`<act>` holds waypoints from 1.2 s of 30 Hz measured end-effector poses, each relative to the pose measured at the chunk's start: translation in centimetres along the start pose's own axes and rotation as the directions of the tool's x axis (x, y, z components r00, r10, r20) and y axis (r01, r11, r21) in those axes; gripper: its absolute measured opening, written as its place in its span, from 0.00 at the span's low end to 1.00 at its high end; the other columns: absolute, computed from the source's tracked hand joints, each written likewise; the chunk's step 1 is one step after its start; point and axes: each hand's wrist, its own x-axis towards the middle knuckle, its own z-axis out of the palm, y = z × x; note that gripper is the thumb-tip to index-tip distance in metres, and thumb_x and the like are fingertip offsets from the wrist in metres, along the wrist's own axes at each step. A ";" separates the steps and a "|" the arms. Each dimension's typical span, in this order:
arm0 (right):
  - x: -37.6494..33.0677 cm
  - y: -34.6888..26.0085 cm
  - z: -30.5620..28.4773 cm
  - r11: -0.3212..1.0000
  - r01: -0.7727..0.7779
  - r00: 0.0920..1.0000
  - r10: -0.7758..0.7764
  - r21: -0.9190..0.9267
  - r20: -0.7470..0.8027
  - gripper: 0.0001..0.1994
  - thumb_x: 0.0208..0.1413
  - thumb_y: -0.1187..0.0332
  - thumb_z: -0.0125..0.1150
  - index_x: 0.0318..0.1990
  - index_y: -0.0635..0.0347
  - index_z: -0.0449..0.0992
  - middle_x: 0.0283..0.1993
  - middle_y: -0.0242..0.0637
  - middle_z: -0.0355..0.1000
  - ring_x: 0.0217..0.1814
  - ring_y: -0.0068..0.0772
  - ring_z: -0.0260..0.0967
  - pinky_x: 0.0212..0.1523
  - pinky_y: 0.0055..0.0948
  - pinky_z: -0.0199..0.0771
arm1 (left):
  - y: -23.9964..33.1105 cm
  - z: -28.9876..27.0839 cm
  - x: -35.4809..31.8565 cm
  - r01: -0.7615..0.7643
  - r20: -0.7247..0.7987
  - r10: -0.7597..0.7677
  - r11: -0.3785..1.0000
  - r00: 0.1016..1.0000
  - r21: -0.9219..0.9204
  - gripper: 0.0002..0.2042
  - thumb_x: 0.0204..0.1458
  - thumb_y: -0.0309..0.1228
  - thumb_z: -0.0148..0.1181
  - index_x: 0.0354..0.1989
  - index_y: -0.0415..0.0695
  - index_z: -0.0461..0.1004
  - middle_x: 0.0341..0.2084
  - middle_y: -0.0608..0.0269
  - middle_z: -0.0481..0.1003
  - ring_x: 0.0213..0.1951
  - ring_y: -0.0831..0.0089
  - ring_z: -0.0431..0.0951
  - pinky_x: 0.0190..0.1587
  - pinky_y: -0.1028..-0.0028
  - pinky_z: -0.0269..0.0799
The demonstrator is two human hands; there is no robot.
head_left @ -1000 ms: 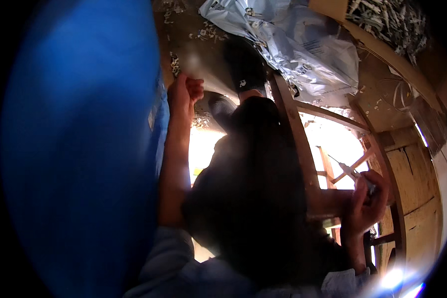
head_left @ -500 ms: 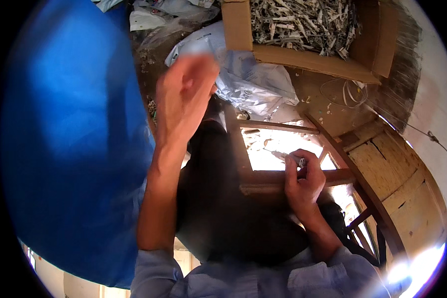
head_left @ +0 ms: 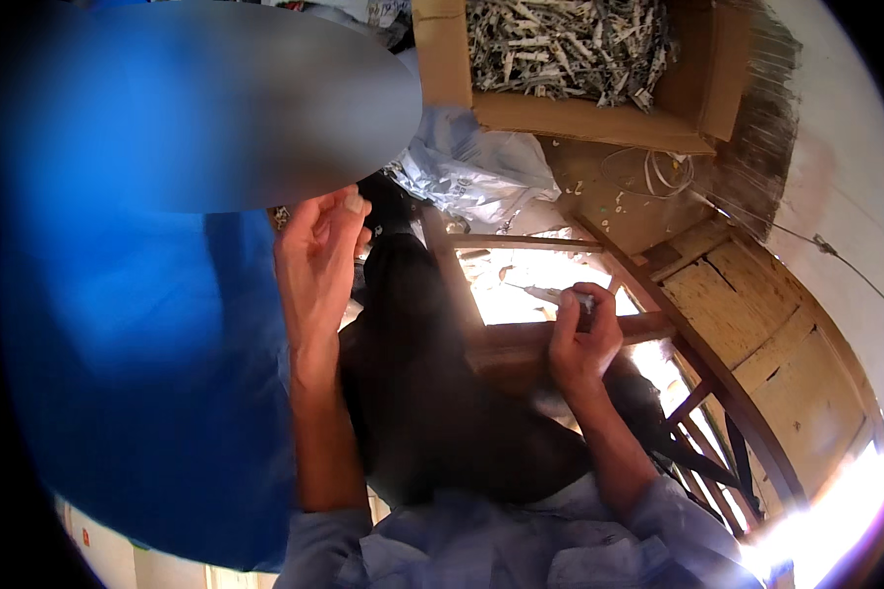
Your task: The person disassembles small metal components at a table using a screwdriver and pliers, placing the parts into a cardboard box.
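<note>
My left hand (head_left: 320, 260) is raised beside the blue sheet, thumb and fingertips pressed together. Whatever it may pinch is too small or hidden to make out. On the right, my right hand (head_left: 587, 339) is closed round a slim, pale grey piece (head_left: 543, 294) with a narrow tip pointing left. That piece is held above a brown wooden frame (head_left: 521, 336), whose opening is brightly lit. Its other end is hidden in my fingers.
A cardboard box (head_left: 570, 120) full of long, pale grey scraps stands at the far side. Crumpled white plastic bags (head_left: 481, 172) lie before it. The blue sheet (head_left: 118, 393) fills the left; a blurred grey oval covers part of it. Wooden panels (head_left: 756, 324) stand right.
My left hand has come down and nearer, and its fingers show more sharply. The right hand still holds the slim piece. The view has shifted, and a blurred grey oval now appears upper left.
</note>
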 end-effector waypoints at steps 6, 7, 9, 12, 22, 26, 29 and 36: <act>0.5 -0.1 0.1 0.997 0.062 0.998 -0.063 -0.048 -0.027 0.10 0.62 0.65 0.66 0.47 0.58 0.77 0.34 0.45 0.81 0.32 0.43 0.81 0.35 0.39 0.79 | 2.3 -1.3 -5.2 -0.047 -0.041 0.047 0.999 0.998 0.017 0.15 0.64 0.36 0.63 0.51 0.37 0.78 0.38 0.62 0.81 0.33 0.80 0.76 0.37 0.79 0.71; 0.5 0.2 -0.1 0.991 0.093 0.995 -0.095 -0.091 -0.012 0.12 0.61 0.64 0.67 0.49 0.58 0.78 0.34 0.44 0.81 0.32 0.43 0.81 0.35 0.39 0.80 | 2.9 -1.5 -6.2 -0.089 -0.047 0.091 0.995 0.995 0.050 0.14 0.65 0.35 0.63 0.51 0.37 0.78 0.38 0.63 0.80 0.33 0.80 0.76 0.37 0.79 0.71; 0.3 0.6 0.1 0.992 0.095 0.995 -0.093 -0.078 0.032 0.12 0.62 0.65 0.66 0.48 0.61 0.78 0.34 0.45 0.81 0.32 0.40 0.81 0.36 0.37 0.80 | 4.8 -2.0 -8.0 -0.180 -0.065 0.192 0.971 0.979 0.156 0.13 0.65 0.34 0.62 0.50 0.37 0.78 0.37 0.64 0.80 0.33 0.80 0.77 0.37 0.78 0.73; 0.1 0.8 0.0 0.985 0.135 0.990 -0.130 -0.109 0.044 0.12 0.61 0.64 0.67 0.48 0.57 0.79 0.33 0.42 0.81 0.31 0.40 0.81 0.35 0.39 0.80 | 4.8 -2.9 -10.1 -0.319 -0.094 0.352 0.912 0.931 0.257 0.12 0.65 0.33 0.62 0.49 0.37 0.78 0.36 0.64 0.79 0.32 0.80 0.76 0.35 0.77 0.73; 0.5 0.5 -0.2 0.984 0.173 0.984 -0.171 -0.031 0.057 0.15 0.63 0.52 0.63 0.41 0.55 0.74 0.31 0.47 0.79 0.33 0.57 0.78 0.35 0.52 0.75 | 2.4 -0.9 -23.0 -0.295 -0.085 0.371 0.840 0.925 0.455 0.11 0.61 0.29 0.64 0.47 0.35 0.79 0.35 0.55 0.83 0.35 0.72 0.82 0.42 0.72 0.77; 0.5 0.8 0.0 0.979 0.202 0.978 -0.203 0.016 0.040 0.16 0.63 0.50 0.62 0.42 0.53 0.75 0.30 0.47 0.78 0.34 0.56 0.78 0.37 0.52 0.75 | 1.0 -1.5 -27.0 -0.327 -0.099 0.422 0.811 0.901 0.486 0.10 0.61 0.28 0.65 0.46 0.36 0.79 0.34 0.56 0.83 0.35 0.73 0.82 0.41 0.73 0.77; 1.1 1.1 -0.1 0.991 0.133 0.988 -0.130 -0.023 0.087 0.18 0.65 0.48 0.59 0.42 0.55 0.74 0.36 0.51 0.79 0.39 0.60 0.78 0.41 0.55 0.76 | 0.3 -2.2 -29.0 -0.362 -0.130 0.467 0.808 0.875 0.465 0.09 0.61 0.28 0.64 0.46 0.37 0.80 0.34 0.56 0.82 0.35 0.73 0.82 0.41 0.73 0.77; 4.9 3.2 2.1 0.778 0.037 0.998 0.001 0.627 -0.060 0.15 0.65 0.57 0.60 0.40 0.64 0.78 0.34 0.44 0.78 0.31 0.43 0.77 0.34 0.40 0.78 | -1.0 -2.9 -33.5 -0.387 -0.267 0.526 0.814 0.807 0.434 0.09 0.59 0.27 0.65 0.45 0.37 0.80 0.29 0.64 0.79 0.31 0.79 0.77 0.37 0.77 0.74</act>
